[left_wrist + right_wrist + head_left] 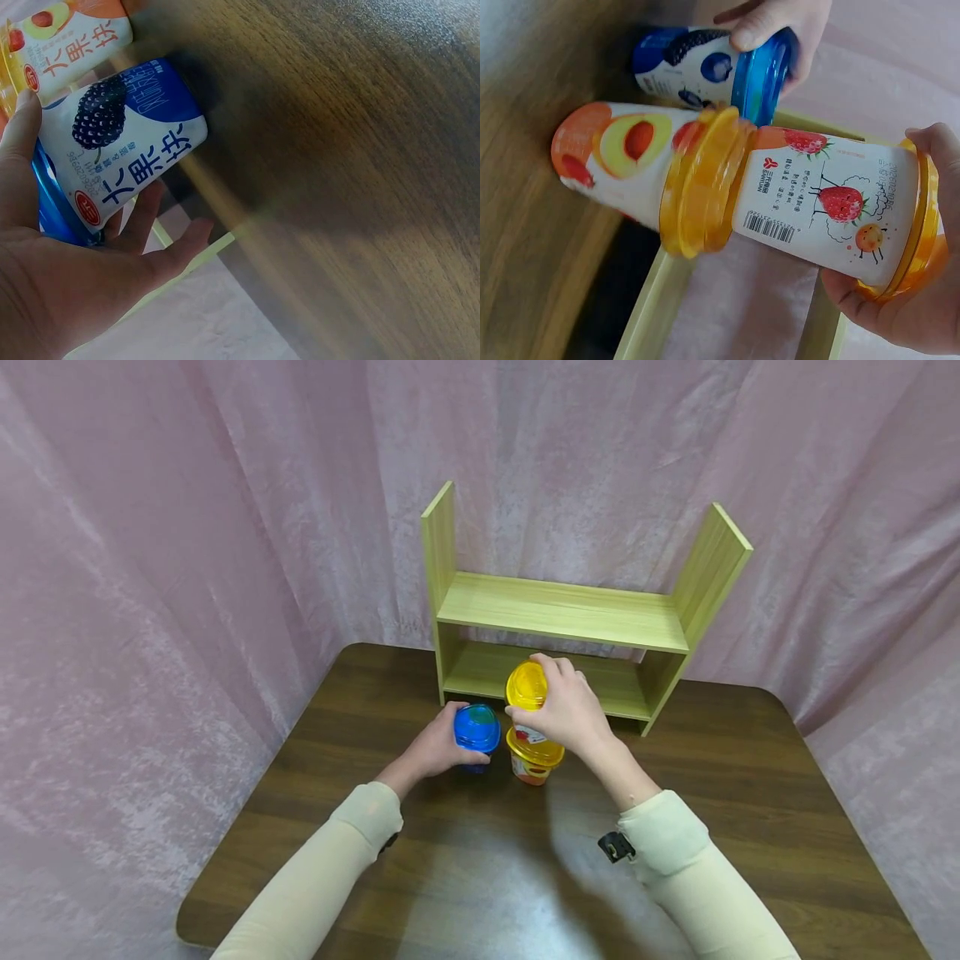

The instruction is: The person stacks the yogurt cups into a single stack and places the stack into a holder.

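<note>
My left hand grips a blue-lidded yogurt cup around its lid. In the left wrist view, this cup has a blackberry on its label, and its base is at the table. With thumb and fingers around the lid, my right hand holds a yellow-lidded yogurt cup with strawberries on it. That cup is upright above a second yellow-lidded cup, its base at the lower lid. The lower cup shows a cut peach-like fruit and stands just right of the blue one.
A pale wooden two-tier shelf stands at the back of the brown table, right behind the cups. Its side panels rise above the upper board. Pink curtains hang behind and beside the table.
</note>
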### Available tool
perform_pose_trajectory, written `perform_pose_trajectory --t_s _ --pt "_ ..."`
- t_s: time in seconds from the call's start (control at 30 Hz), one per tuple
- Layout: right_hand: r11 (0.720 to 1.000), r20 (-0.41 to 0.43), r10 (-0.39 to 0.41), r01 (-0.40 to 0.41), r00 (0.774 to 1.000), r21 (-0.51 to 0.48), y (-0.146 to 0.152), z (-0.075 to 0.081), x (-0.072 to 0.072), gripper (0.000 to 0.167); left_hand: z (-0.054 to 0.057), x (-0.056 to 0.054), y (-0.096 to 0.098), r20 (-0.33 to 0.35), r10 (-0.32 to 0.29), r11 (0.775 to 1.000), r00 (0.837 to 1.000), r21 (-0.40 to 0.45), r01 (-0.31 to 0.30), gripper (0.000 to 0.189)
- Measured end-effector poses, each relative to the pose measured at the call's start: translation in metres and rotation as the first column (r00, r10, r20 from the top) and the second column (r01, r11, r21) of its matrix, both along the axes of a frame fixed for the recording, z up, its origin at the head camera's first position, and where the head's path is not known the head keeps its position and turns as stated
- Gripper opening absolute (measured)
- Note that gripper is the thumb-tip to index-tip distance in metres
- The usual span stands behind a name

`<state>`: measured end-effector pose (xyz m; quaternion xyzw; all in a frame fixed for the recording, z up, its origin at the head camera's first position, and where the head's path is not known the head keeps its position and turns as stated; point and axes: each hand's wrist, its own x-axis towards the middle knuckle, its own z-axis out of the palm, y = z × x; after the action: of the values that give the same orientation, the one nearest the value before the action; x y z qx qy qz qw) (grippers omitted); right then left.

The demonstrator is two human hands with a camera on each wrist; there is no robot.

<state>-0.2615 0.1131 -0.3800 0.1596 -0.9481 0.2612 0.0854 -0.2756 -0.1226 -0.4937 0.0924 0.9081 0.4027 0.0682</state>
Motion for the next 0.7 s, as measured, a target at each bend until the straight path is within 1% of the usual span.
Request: perform_pose_trajectory --t_s 0.43,0.53,0.6,0.7 --pt "0.999 -0.003 0.024 -0.025 1.000 -0.033 -0.036 0.005 -0.003 0.090 -0.001 -0.001 -0.005 0.019 -0.024 0.999 1.000 0.033 0.024 0.101" --pt "0.999 -0.004 0.027 -0.027 1.000 -0.036 -0.042 0.004 -0.004 0.091 -0.002 -0.002 -0.004 0.012 -0.030 0.999 0.999 0.024 0.030 0.099" --pt "0.999 -0.003 0.029 -0.029 1.000 -0.038 -0.045 0.003 -0.004 0.092 -0.002 -0.002 -0.004 0.006 -0.040 0.999 0.999 0.036 0.039 0.097" --pt "0.999 -0.005 0.033 -0.033 0.999 -0.043 -0.050 0.002 -0.004 0.093 -0.003 -0.002 -0.005 -0.026 -0.068 0.996 0.997 0.060 0.069 0.093"
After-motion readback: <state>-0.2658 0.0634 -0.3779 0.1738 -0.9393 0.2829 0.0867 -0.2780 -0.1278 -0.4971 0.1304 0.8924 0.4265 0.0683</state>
